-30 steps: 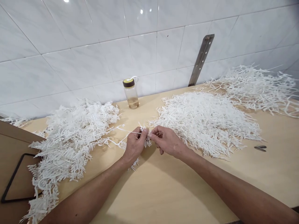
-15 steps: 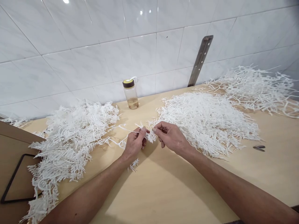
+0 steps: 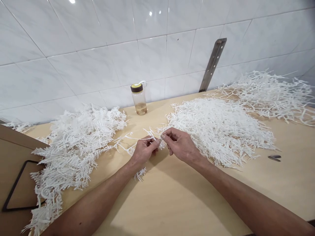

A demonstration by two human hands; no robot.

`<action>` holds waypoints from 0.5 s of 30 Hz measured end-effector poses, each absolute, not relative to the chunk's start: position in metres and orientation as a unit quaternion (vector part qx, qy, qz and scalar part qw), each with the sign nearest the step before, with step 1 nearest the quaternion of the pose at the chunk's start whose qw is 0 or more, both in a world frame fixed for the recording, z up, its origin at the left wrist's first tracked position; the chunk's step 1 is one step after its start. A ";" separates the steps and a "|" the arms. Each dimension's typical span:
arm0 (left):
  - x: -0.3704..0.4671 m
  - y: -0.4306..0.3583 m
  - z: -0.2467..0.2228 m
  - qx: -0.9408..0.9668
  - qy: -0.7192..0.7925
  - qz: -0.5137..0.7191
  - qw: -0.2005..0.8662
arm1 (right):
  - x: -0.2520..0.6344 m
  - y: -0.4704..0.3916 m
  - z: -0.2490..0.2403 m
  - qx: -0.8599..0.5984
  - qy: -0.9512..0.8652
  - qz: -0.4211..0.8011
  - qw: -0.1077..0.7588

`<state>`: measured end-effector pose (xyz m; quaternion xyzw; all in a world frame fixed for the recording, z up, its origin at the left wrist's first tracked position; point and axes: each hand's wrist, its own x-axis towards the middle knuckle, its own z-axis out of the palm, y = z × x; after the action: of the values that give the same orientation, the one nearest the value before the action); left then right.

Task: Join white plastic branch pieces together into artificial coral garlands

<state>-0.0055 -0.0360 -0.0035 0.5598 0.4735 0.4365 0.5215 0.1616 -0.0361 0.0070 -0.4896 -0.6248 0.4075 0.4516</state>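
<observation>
My left hand point(image 3: 145, 150) is closed on a thin white branched piece point(image 3: 128, 149), whose stems stretch left toward a big heap of white branched pieces point(image 3: 78, 141). Close beside it on the right, my right hand point(image 3: 177, 144) has thumb and index finger pinched at the tip of the white piece. A small bit of white sprigs lies between the fingertips of both hands. Behind my right hand spreads a wide pile of short white sprigs point(image 3: 219, 127). Under my left wrist rests a small white sprig cluster point(image 3: 140, 174).
A clear bottle point(image 3: 140, 104) with a dark and yellow lid stands near the tiled wall. Small metal snips point(image 3: 274, 158) lie at right. Loose white branches point(image 3: 273, 95) fill the back right. A metal bracket point(image 3: 213, 65) leans up the wall; a brown box point(image 3: 17, 177) is at left.
My left hand has shifted slightly right, its thumb nearer the right fingertips, and more white stems show above it. The view has moved slightly.
</observation>
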 end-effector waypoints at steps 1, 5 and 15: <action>-0.005 -0.036 -0.004 0.550 0.466 0.446 0.531 | 0.161 -0.036 0.007 -0.484 -0.624 0.412 0.454; -0.006 -0.034 -0.004 0.518 0.437 0.463 0.571 | 0.160 -0.036 0.001 -0.475 -0.630 0.407 0.461; -0.007 -0.031 -0.003 0.542 0.444 0.450 0.553 | 0.168 -0.034 0.011 -0.531 -0.606 0.402 0.436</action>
<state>-0.0071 -0.0308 -0.0034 0.5424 0.4445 0.4499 0.5530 0.1680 -0.0341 0.0109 -0.5307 -0.6056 0.4016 0.4363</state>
